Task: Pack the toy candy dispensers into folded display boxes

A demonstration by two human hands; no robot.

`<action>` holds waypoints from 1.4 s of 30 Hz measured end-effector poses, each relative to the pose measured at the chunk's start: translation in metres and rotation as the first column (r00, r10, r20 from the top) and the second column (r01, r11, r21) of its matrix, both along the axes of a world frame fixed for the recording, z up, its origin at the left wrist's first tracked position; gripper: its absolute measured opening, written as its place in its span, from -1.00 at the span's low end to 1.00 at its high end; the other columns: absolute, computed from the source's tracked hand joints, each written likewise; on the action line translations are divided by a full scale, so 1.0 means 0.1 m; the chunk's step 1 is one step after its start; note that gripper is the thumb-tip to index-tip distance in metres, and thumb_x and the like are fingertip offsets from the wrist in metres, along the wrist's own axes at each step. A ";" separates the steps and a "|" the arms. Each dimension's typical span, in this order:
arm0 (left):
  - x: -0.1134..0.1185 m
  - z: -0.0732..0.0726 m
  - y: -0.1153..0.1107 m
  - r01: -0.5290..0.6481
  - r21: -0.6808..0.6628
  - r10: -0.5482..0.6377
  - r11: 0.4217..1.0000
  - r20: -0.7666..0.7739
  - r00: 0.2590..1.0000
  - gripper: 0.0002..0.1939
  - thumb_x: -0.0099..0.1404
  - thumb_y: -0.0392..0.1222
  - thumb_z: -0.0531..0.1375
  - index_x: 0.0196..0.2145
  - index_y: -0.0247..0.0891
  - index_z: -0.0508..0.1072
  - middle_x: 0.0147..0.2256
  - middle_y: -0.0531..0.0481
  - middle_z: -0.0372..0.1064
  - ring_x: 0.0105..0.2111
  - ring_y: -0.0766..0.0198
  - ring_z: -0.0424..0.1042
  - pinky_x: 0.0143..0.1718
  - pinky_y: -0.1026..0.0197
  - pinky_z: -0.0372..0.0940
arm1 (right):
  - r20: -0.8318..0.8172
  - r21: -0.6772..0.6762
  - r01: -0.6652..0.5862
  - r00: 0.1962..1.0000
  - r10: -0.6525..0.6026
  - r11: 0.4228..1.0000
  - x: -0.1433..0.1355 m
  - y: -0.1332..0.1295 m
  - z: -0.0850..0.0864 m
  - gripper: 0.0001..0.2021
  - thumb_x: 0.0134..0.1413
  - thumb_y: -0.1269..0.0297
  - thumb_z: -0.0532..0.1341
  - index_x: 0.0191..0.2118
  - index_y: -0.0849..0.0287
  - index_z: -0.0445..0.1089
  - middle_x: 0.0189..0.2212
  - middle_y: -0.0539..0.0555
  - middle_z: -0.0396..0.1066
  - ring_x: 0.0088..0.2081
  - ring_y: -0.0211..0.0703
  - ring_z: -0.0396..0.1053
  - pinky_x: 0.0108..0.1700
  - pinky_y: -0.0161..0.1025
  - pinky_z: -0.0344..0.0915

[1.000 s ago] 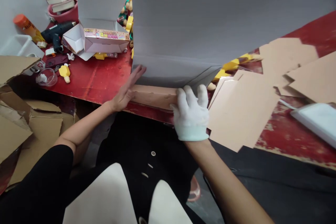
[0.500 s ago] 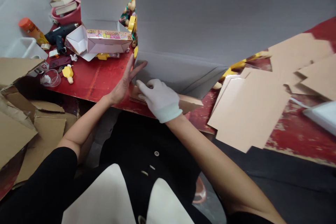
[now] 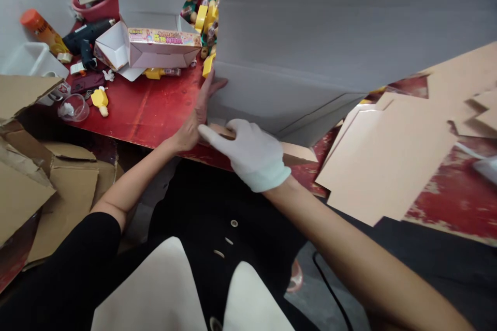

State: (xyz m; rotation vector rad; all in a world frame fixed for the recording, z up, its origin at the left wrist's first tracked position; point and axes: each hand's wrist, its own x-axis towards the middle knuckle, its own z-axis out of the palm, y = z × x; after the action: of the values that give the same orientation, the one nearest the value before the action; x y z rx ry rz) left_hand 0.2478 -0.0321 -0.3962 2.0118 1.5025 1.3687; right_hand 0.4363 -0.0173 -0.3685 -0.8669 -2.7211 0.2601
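A large grey-white cardboard panel (image 3: 318, 20) rises in front of me, with a folded lower edge near the table. My bare left hand (image 3: 196, 116) lies along its left lower corner, fingers stretched out and thumb apart. My right hand (image 3: 252, 150), in a white glove, is closed over a narrow brown cardboard flap (image 3: 298, 153) at the near bottom edge. Its thumb points left, close to the left hand's wrist; the other fingertips are partly hidden. A printed open carton (image 3: 165, 51) stands at the left, beyond my left hand.
Flat brown cardboard sheets (image 3: 388, 155) lie on the red table (image 3: 147, 114) at right. Yellow toy pieces (image 3: 202, 18) are heaped behind the panel. A heat gun (image 3: 87, 33), an orange-capped can (image 3: 41, 28) and a clear cup (image 3: 73, 108) are at left, above torn cardboard (image 3: 73, 186).
The large panel and both hands have shifted right, and more yellow toy pieces show beside it. My left hand is turned more edge-on, and the right hand sits closer to it.
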 end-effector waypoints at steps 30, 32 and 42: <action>0.16 -0.53 -0.07 -0.345 0.360 0.441 0.867 -0.230 0.867 -0.76 0.45 -0.21 0.08 -0.14 -0.21 0.56 -0.22 -0.11 0.56 -0.02 0.04 0.52 0.23 -0.28 0.36 | 0.103 0.130 0.090 0.989 -0.104 0.987 -0.05 0.43 -0.23 -0.72 0.37 0.29 0.08 0.00 0.14 0.51 -0.17 0.22 0.50 -0.16 0.02 0.48 -0.21 -0.15 0.38; 0.16 -0.53 -0.08 -0.359 0.394 0.475 0.846 -0.253 0.843 -0.79 0.42 -0.19 0.14 -0.30 -0.22 0.56 -0.34 -0.07 0.52 -0.08 0.05 0.51 0.21 -0.28 0.36 | 0.071 0.091 -0.001 0.997 -0.005 0.996 -0.01 0.46 -0.35 -0.75 0.38 0.29 0.10 -0.06 0.10 0.54 -0.20 0.13 0.52 -0.16 -0.09 0.49 -0.14 -0.21 0.40; 0.06 -0.37 -0.06 -0.342 0.560 0.611 0.755 -0.411 0.677 -0.80 0.37 -0.18 0.17 -0.38 -0.12 0.58 -0.24 -0.04 0.56 -0.06 0.01 0.52 0.20 -0.27 0.32 | 0.113 0.138 0.100 0.987 -0.116 0.985 -0.04 0.36 -0.24 -0.67 0.37 0.38 0.03 0.00 0.23 0.53 -0.19 0.26 0.55 -0.21 0.03 0.49 -0.17 -0.10 0.38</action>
State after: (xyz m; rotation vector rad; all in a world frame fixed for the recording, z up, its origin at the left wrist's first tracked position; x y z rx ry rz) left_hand 0.2533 -0.0377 -0.4328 2.5986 2.3279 1.4619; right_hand 0.4327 0.0186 -0.3926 -1.0186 -2.7521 0.0056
